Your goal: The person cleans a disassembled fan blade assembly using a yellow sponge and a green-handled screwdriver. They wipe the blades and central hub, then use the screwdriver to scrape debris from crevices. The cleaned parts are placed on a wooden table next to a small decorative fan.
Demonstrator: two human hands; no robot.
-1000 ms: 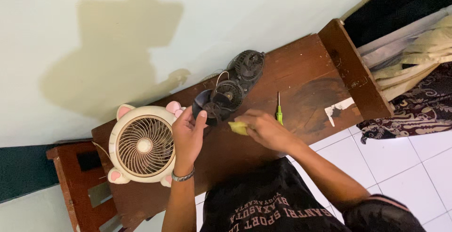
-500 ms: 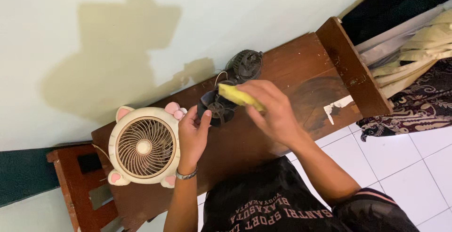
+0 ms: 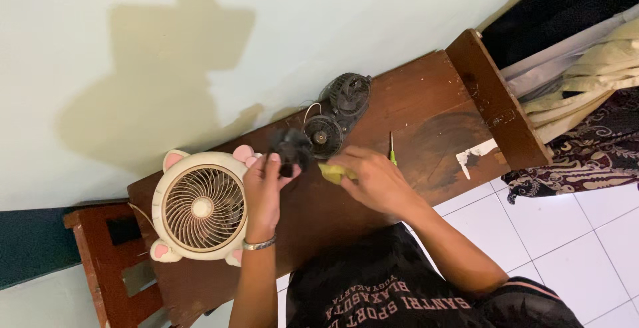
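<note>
Left hand grips black fan blade above the wooden bench; right hand, raised half a second ago, has dropped, fingers clenched on yellow cloth, probably mid-wipe; motor housing and green screwdriver lie beyond.

- Two hands: the left hand and the right hand.
- One black fan blade, gripped in the left hand.
- One yellow cloth, pinched in the right hand.
- One cream fan (with four pink ear-like knobs at its rim).
- Two dark round grilles, lying side by side.
- One green screwdriver.
- One wooden bench.
- One bracelet, on the left wrist.
</note>
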